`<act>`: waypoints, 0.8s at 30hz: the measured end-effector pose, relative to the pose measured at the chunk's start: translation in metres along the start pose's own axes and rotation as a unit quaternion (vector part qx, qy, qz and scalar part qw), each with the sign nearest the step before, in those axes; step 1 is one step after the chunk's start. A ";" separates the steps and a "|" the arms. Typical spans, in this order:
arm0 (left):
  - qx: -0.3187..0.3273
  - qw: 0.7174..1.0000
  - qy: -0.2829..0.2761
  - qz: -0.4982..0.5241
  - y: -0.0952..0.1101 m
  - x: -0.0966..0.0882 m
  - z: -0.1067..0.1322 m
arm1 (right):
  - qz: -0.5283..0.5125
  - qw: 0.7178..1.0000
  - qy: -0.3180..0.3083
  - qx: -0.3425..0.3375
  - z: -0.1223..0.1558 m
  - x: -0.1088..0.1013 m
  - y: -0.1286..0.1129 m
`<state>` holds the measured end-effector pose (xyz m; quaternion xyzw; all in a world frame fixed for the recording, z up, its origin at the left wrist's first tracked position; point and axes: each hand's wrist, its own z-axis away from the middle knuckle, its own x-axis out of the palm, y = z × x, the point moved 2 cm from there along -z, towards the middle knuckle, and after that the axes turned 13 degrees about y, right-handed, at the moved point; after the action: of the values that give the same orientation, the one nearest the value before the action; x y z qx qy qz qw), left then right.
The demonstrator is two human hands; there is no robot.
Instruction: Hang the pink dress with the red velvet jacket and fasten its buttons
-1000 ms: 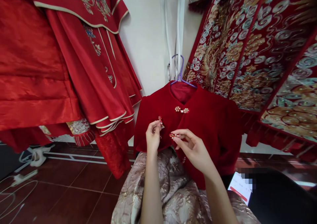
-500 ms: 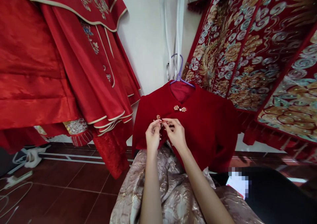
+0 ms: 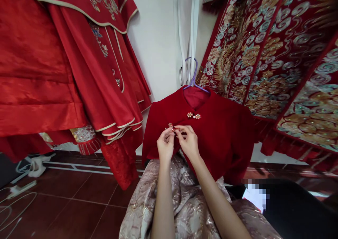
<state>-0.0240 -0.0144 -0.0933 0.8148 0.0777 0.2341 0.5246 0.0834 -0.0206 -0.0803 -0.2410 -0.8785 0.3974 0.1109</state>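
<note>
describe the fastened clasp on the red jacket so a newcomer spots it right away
Find the dark red jacket on the purple hanger, mid-picture. Just below its neckline sits a clasp: two flower-shaped ornaments with a pearly bead between. It stands clear of the left hand and right hand, which meet at the beaded ornament lower down.
</note>
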 end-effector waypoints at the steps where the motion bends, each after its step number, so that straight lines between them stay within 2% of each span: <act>1: 0.010 1.000 0.005 -0.007 0.000 0.000 0.000 | -0.003 1.000 -0.002 -0.003 -0.001 0.001 -0.001; 12: 0.100 0.989 0.049 -0.097 0.002 -0.006 -0.001 | -0.028 0.999 -0.014 -0.015 0.000 0.004 -0.003; 19: 0.077 0.993 0.020 -0.087 0.002 -0.005 -0.003 | -0.011 1.000 -0.008 -0.018 -0.004 0.007 -0.001; 24: 0.083 0.991 -0.027 -0.096 0.001 -0.008 -0.005 | -0.022 0.999 -0.028 0.033 -0.004 0.001 0.004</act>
<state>-0.0334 -0.0135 -0.0925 0.8505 0.1609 0.1531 0.4768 0.0853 -0.0158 -0.0806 -0.2068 -0.8728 0.4300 0.1027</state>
